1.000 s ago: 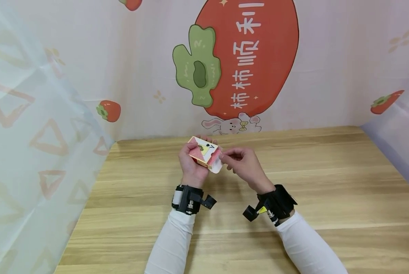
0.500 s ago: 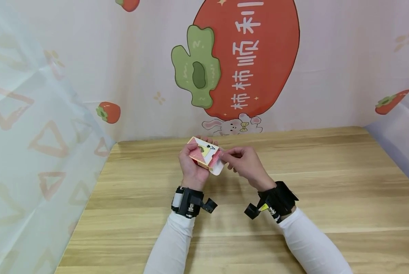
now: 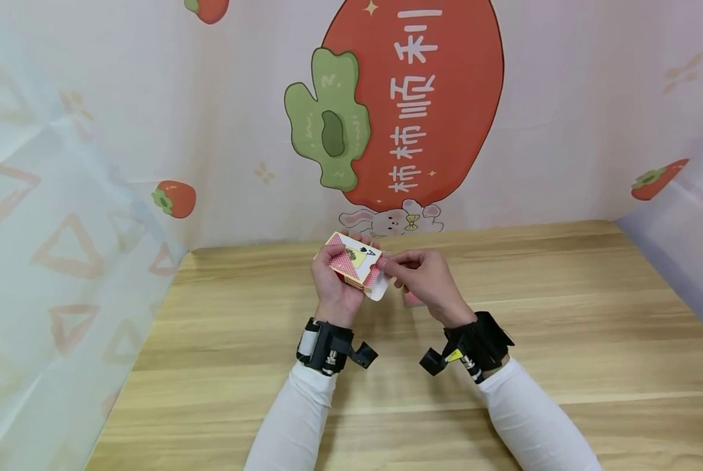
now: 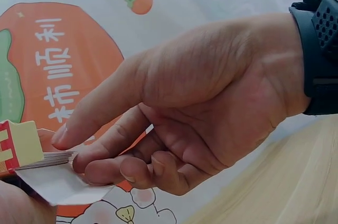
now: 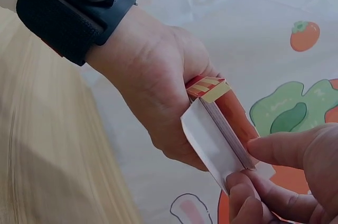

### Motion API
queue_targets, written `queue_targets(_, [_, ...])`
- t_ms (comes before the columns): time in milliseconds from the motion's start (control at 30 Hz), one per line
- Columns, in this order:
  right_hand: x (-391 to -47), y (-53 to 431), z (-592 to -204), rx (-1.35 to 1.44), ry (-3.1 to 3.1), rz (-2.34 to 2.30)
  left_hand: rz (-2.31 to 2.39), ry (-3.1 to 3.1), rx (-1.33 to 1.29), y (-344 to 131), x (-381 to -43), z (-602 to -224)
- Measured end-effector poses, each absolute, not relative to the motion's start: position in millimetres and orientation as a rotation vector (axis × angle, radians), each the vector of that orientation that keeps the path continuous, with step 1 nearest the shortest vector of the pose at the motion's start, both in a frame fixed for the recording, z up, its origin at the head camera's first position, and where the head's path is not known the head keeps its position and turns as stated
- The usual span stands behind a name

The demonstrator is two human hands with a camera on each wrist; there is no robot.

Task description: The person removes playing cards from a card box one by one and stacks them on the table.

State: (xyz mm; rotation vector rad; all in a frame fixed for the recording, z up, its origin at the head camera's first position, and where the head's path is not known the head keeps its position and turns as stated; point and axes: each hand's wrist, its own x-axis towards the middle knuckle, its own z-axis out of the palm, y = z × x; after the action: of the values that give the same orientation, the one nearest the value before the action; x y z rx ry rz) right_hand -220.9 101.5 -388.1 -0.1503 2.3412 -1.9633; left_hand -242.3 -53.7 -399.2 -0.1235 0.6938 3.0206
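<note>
My left hand (image 3: 336, 281) grips a red-and-white playing card box (image 3: 356, 258), its thumb across the face, which bears an ace of spades. The box is tilted, its open end toward my right hand (image 3: 425, 278). A white flap (image 4: 66, 184) hangs from that end, and the edges of a stack of playing cards (image 5: 228, 134) show inside. The thumb (image 5: 280, 147) and fingers of my right hand pinch at the end of this stack, at the mouth of the box. Below the right hand, a small red-patterned piece (image 3: 412, 299) shows, mostly hidden by the hand.
Under both hands lies a wood-grain table (image 3: 239, 366). A pale cloth backdrop (image 3: 239, 131) printed with a big persimmon rises behind its far edge, and more cloth hangs at the left and right. Each wrist wears a black strap with a camera (image 3: 432, 362).
The red-patterned piece has come into view under my right hand. Both hands keep their hold at nearly the same place, and the head view has shifted slightly.
</note>
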Motion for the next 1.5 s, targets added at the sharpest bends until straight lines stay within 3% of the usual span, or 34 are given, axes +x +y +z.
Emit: queue_targets(1500, [-219, 121, -377, -0.275, 2.307, -1.791, 3.037, 0.644, -0.170, -65, -239, -397])
